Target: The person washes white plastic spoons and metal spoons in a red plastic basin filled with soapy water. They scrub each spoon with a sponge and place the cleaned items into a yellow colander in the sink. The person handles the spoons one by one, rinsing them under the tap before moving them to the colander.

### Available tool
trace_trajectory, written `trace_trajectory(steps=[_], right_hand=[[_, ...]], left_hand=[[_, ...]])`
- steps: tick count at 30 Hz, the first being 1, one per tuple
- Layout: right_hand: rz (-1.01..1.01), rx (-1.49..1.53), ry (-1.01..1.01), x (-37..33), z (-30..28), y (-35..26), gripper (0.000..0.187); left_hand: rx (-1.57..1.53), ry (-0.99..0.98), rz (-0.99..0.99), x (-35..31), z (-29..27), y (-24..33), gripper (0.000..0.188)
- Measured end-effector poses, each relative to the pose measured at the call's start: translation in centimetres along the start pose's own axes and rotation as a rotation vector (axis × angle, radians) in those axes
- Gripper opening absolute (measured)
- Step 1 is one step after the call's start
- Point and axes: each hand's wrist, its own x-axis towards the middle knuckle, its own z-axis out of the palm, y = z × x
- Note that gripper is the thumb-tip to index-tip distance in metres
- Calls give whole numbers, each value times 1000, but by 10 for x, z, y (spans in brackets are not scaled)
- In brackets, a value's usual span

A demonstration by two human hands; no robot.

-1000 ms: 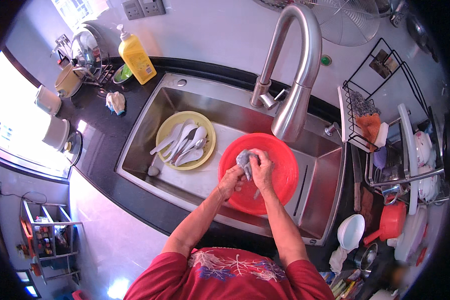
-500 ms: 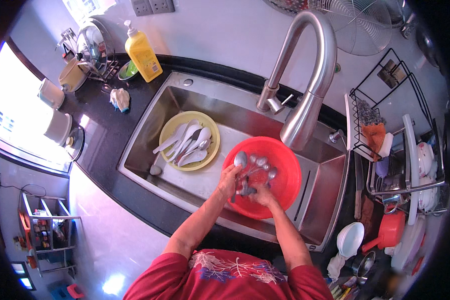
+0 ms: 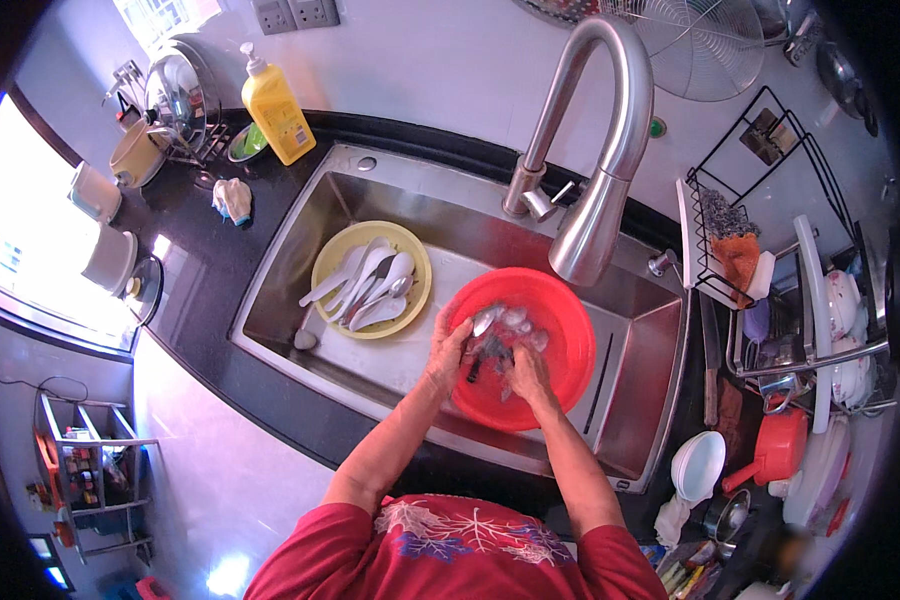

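Note:
A red basin [image 3: 573, 310] of water stands in the sink, with several metal spoons [image 3: 515, 318] lying in it. Over its left side, my left hand [image 3: 449, 346] is closed on a spoon [image 3: 484, 321], bowl end up and near the water. My right hand [image 3: 528, 372] dips in at the near right part of the basin, its fingers curled among the blurred cutlery; what they grip is hard to make out. Left of the basin, a yellow bowl [image 3: 420, 262] holds several white and metal spoons [image 3: 370, 285].
Over the basin's far side hangs the faucet [image 3: 590, 235]. The steel sink [image 3: 660, 390] surrounds both vessels. A yellow pump bottle [image 3: 278, 110] and a cloth [image 3: 232, 200] are on the dark counter at left. Right of the sink are a dish rack [image 3: 820, 350], a red dipper [image 3: 778, 445] and white bowls [image 3: 700, 466].
The spoon in my left hand has come down from a raised position toward the water. My right hand has moved slightly farther into the basin. The whole view has shifted a little.

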Motion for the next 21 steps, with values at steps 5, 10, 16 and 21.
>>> trace_trajectory(steps=[5, 10, 16, 21], right_hand=[[-137, -51, -311, -35, 67, 62, 17], [11, 292, -733, -12, 20, 35, 16], [-150, 445, -17, 13, -44, -40, 19], [-281, 409, 123, 34, -22, -66, 19]], left_hand=[[-204, -96, -325, 2, -2, 7, 26], [-135, -39, -332, 2, -11, 11, 28], [-113, -145, -348, 20, -24, -17, 41], [-358, -313, -330, -3, 8, 10, 44]])
